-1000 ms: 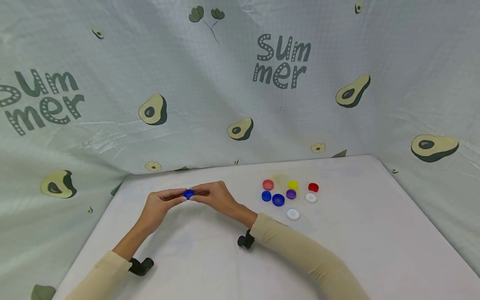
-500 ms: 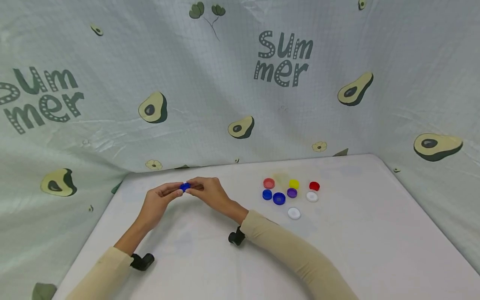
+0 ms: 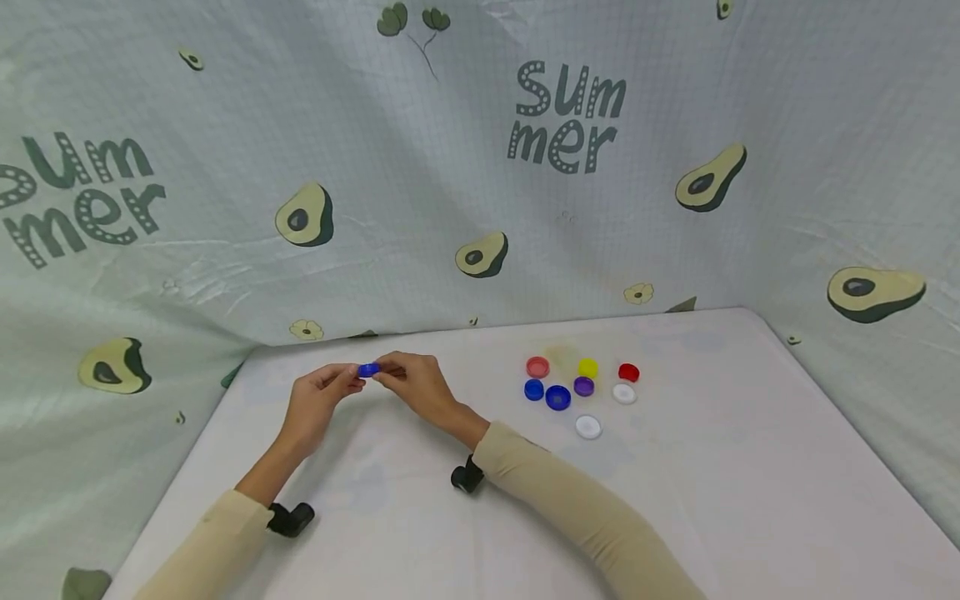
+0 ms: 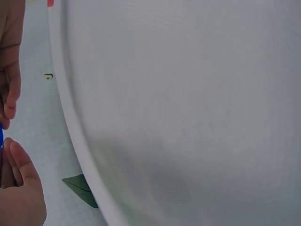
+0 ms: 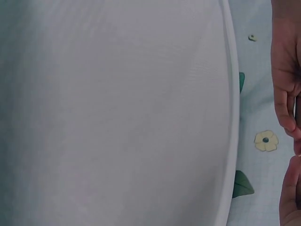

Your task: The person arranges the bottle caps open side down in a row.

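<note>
A small blue bottle cap is held between my two hands above the back left part of the white table. The left hand pinches its left side between thumb and fingers. From the other side, the right hand pinches it with thumb and fingertips. In the left wrist view only a sliver of the blue cap shows at the left edge, with fingertips close on either side. The right wrist view catches both hands at its right edge, and the cap is hidden there.
Several caps lie grouped on the table to the right: pink, yellow, red, purple, two blue and two white. A printed cloth hangs behind the table's back edge.
Both hands have moved slightly left and farther back with the blue cap. The cap has been tilted, so it now looks flatter. The grouped caps have stayed put.
</note>
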`<state>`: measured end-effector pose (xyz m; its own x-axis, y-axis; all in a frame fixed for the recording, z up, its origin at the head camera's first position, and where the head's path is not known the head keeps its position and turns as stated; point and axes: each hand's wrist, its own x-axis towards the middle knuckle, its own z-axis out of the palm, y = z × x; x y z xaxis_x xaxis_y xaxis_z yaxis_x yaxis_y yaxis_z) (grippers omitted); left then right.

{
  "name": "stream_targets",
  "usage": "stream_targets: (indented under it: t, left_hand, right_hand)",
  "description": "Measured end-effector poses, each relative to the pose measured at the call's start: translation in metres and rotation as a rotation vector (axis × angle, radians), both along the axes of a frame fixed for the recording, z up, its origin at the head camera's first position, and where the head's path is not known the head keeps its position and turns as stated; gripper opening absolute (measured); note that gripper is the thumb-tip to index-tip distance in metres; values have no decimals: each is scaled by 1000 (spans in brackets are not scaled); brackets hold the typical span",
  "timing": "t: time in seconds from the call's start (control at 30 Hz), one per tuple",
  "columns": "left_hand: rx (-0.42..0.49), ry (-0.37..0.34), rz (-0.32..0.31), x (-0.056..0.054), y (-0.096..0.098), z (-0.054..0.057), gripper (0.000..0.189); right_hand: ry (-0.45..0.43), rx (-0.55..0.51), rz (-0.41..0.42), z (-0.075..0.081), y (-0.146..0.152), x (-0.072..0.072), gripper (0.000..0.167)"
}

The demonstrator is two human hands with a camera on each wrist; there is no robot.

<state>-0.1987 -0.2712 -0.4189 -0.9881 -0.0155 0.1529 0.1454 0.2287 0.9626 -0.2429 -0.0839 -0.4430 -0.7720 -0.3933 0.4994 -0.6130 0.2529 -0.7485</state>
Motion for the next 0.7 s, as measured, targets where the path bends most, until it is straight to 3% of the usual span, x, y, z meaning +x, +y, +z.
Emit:
stream_targets:
  t: [0.2, 0.43, 0.7]
  left_hand:
    - [-42, 28, 33, -4, -2, 0, 42]
    - [-67, 52, 55, -6, 2, 4, 40]
    - [-92, 115, -12, -5, 0, 2, 40]
  right_hand:
    - [-29, 12, -4, -3, -7, 0, 19]
    - [-28, -66, -41, -1, -11, -1, 19]
    - [-88, -120, -1, 4, -12, 1, 29]
